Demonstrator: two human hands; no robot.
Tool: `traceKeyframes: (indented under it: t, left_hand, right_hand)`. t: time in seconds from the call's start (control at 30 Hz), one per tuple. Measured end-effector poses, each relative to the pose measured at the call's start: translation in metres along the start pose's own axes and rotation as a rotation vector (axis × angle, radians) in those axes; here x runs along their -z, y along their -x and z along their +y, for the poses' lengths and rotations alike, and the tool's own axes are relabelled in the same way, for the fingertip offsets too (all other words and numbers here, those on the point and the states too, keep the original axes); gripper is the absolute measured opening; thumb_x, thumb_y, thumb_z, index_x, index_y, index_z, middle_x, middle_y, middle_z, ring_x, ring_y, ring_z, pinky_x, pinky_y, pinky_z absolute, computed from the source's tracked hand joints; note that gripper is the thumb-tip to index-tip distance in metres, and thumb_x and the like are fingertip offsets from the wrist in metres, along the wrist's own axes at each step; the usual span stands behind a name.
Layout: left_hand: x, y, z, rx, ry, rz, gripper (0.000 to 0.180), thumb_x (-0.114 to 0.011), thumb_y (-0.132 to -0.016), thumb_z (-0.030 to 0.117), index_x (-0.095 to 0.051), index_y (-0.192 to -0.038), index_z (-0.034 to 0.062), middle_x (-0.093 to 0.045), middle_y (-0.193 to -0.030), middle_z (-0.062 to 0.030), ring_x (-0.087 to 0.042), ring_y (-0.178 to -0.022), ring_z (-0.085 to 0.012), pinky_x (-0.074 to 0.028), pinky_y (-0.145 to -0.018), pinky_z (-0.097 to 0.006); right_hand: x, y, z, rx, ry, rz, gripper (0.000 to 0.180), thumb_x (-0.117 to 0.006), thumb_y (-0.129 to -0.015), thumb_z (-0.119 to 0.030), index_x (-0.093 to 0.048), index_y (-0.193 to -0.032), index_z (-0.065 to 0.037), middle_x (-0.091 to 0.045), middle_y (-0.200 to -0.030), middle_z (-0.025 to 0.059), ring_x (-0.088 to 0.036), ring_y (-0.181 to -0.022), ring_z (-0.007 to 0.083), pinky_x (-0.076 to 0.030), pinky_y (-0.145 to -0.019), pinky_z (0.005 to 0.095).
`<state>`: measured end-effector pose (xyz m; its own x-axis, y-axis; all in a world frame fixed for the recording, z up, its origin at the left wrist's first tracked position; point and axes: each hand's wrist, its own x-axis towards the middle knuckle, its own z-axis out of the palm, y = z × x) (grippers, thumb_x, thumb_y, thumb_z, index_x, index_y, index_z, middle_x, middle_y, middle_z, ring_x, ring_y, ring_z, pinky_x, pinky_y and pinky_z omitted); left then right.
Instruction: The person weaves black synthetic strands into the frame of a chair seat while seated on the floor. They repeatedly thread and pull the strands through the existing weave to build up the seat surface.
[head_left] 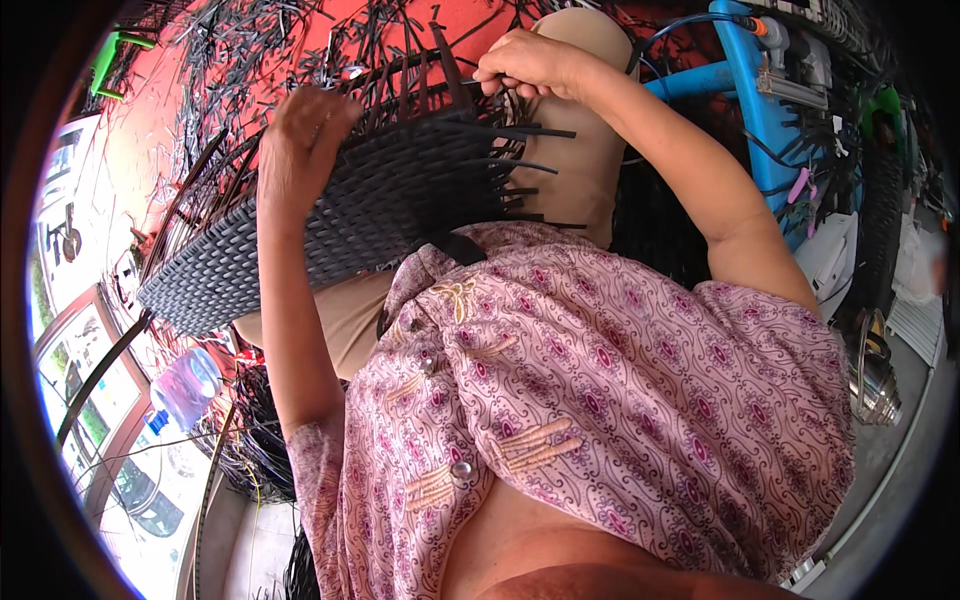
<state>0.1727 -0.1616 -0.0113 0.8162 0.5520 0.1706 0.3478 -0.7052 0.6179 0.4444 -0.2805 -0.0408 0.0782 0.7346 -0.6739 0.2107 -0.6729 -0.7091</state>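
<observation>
Head view: a dark grey woven panel (330, 225) is laid slantwise across the person's lap, left of centre, with its upper edge near both hands. The left hand (305, 130) is bent over that edge, its fingers curled; whether anything is gripped beneath them cannot be told. The right hand (535, 68) is held near the upper right corner of the panel, thumb and fingers drawn together in a pinch; what is pinched is too small to be made out.

For good weaving, as judged from here, the panel should be steadied by the left hand while each strip is drawn snug by the right, kept flat and untwisted, then pressed close to the row below. Over and under should be strictly alternated, and tension kept even so that the edge is not pulled crooked.

The finished weave is made of flat, matt, plastic-looking bands, packed into small raised bumps. Stiff loose ends (540, 132) are left jutting from the right side, and brown strips (443, 55) are raised unwoven at the top. Smooth beige trousers (575, 165) are seen beneath, and tangled dark scraps (270, 40) are strewn over a red floor (165, 95).
</observation>
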Motion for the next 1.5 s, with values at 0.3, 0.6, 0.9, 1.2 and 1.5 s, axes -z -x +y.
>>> traceKeyframes:
  t: [0.3,0.6,0.9,1.2,1.5]
  left_hand:
    - [-0.050,-0.081,-0.012,0.118,0.258,-0.559,0.023,-0.062,-0.090,0.015,-0.067,-0.108,0.0019,-0.069,-0.098,-0.0054,-0.063,-0.093,-0.0110,-0.048,-0.082,-0.026]
    - [-0.074,-0.089,-0.018,0.197,0.364,-0.573,0.020,-0.067,-0.083,0.007,-0.068,-0.102,0.0006,-0.069,-0.089,-0.0045,-0.062,-0.083,-0.0093,-0.048,-0.075,-0.024]
    - [-0.068,-0.085,-0.026,0.281,0.456,-0.481,0.018,-0.067,-0.082,0.005,-0.068,-0.100,-0.0002,-0.069,-0.086,-0.0036,-0.063,-0.081,-0.0104,-0.050,-0.075,-0.026]
    - [-0.056,-0.071,-0.030,0.150,0.113,-0.534,0.017,-0.066,-0.079,0.018,-0.073,-0.092,0.0096,-0.070,-0.081,-0.0079,-0.068,-0.081,-0.0201,-0.051,-0.077,-0.032]
    - [-0.058,-0.075,-0.015,0.099,-0.160,-0.542,0.019,-0.062,-0.081,0.024,-0.072,-0.087,0.0091,-0.069,-0.083,-0.0106,-0.067,-0.085,-0.0279,-0.051,-0.079,-0.038]
  right_hand:
    - [-0.012,-0.006,0.016,0.077,-0.087,-0.012,0.028,-0.066,-0.084,-0.033,-0.071,-0.079,-0.007,-0.057,-0.067,-0.0031,-0.046,-0.047,0.0047,-0.029,-0.037,0.0207]
    - [-0.014,-0.008,0.018,0.146,-0.037,-0.006,0.030,-0.063,-0.089,-0.036,-0.071,-0.086,-0.007,-0.060,-0.068,-0.0036,-0.046,-0.047,0.0033,-0.032,-0.040,0.0189]
    - [-0.008,0.011,0.017,0.565,0.547,0.346,0.030,-0.065,-0.087,-0.034,-0.069,-0.090,-0.004,-0.061,-0.067,0.0039,-0.056,-0.056,0.0108,-0.045,-0.054,0.0284]
    - [0.036,0.062,0.007,0.443,0.596,0.340,0.022,-0.066,-0.088,-0.026,-0.071,-0.092,-0.005,-0.064,-0.072,0.0040,-0.058,-0.067,0.0118,-0.046,-0.065,0.0287]
    - [0.034,0.039,0.026,0.546,0.537,0.494,0.034,-0.068,-0.085,-0.040,-0.070,-0.078,-0.007,-0.060,-0.061,0.0063,-0.056,-0.057,0.0183,-0.044,-0.061,0.0334]
